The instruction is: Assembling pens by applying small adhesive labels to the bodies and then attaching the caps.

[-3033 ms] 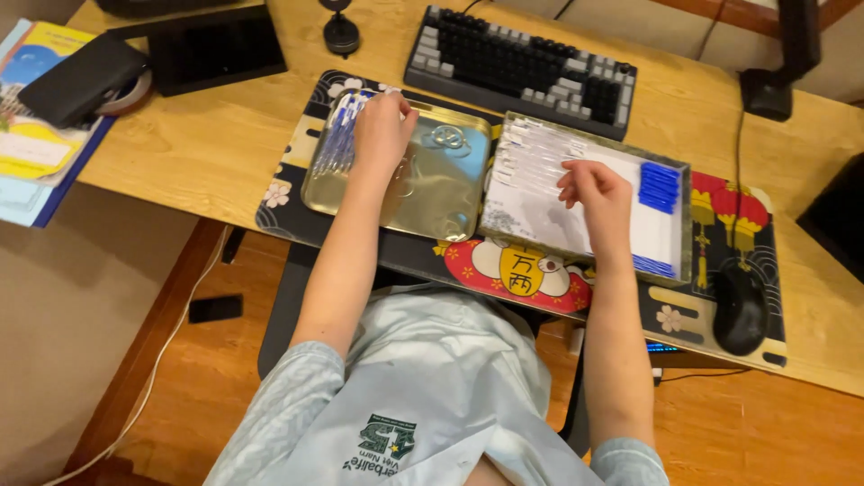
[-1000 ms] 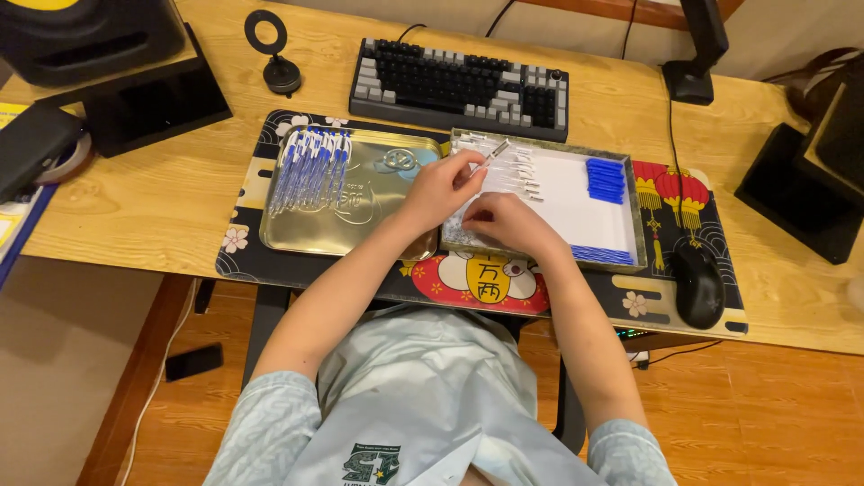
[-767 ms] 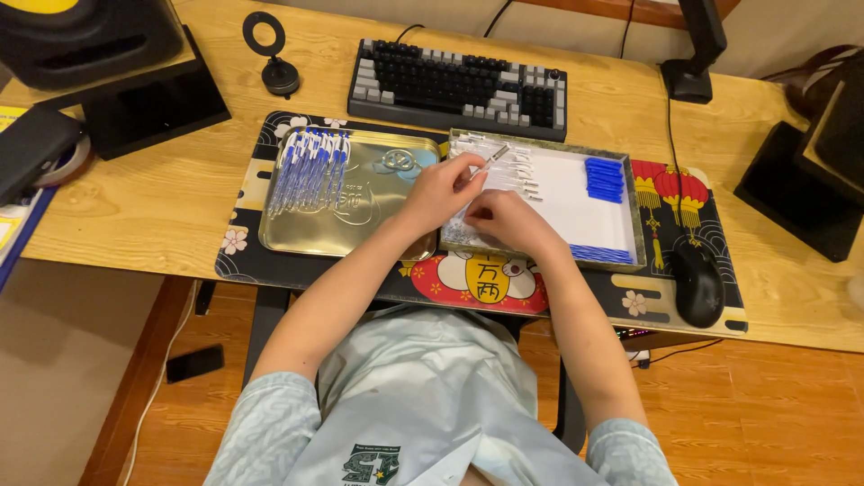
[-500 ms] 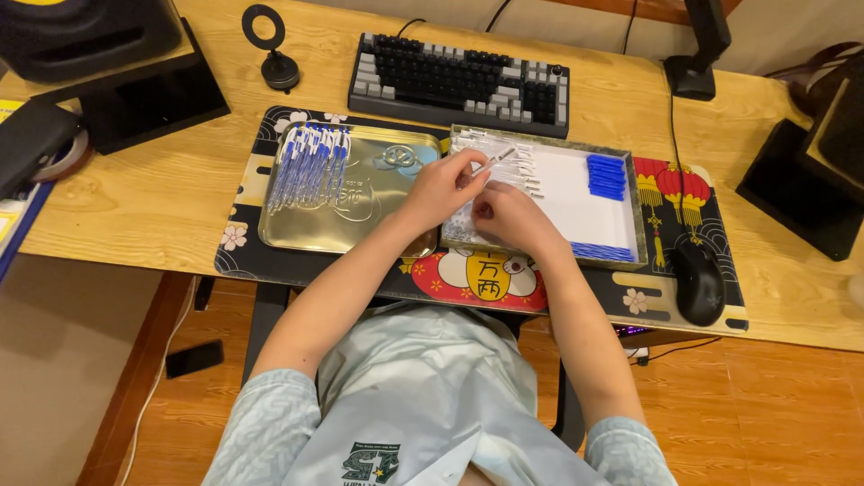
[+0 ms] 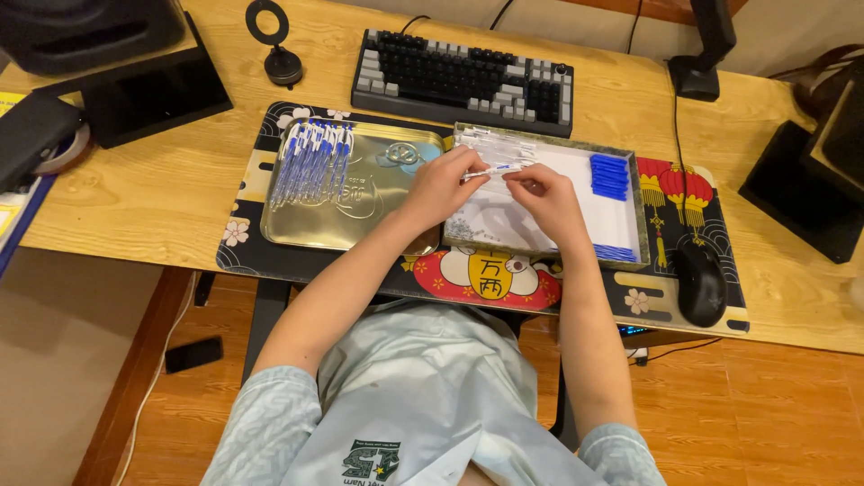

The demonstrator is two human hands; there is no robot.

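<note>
My left hand (image 5: 443,183) and my right hand (image 5: 543,196) meet over the white box tray (image 5: 635,236), both gripping one clear pen (image 5: 493,171) with a blue tip between their fingers. Clear pen barrels (image 5: 490,141) lie at the tray's far left corner, and blue caps (image 5: 610,175) are stacked at its right side. To the left sits a gold metal tray (image 5: 360,223) with a row of several assembled blue-capped pens (image 5: 312,160) and some rubber bands (image 5: 401,155).
A patterned desk mat (image 5: 243,245) lies under both trays on the wooden desk (image 5: 135,189). A keyboard (image 5: 462,78) sits behind, a black mouse (image 5: 699,283) to the right, a black tablet (image 5: 148,88) and small round stand (image 5: 275,49) at the left, dark speakers (image 5: 814,184) far right.
Three seconds ago my left hand lay on the gold tray and my right in the white box. Both hands have since come together over the white box, holding one pen.
</note>
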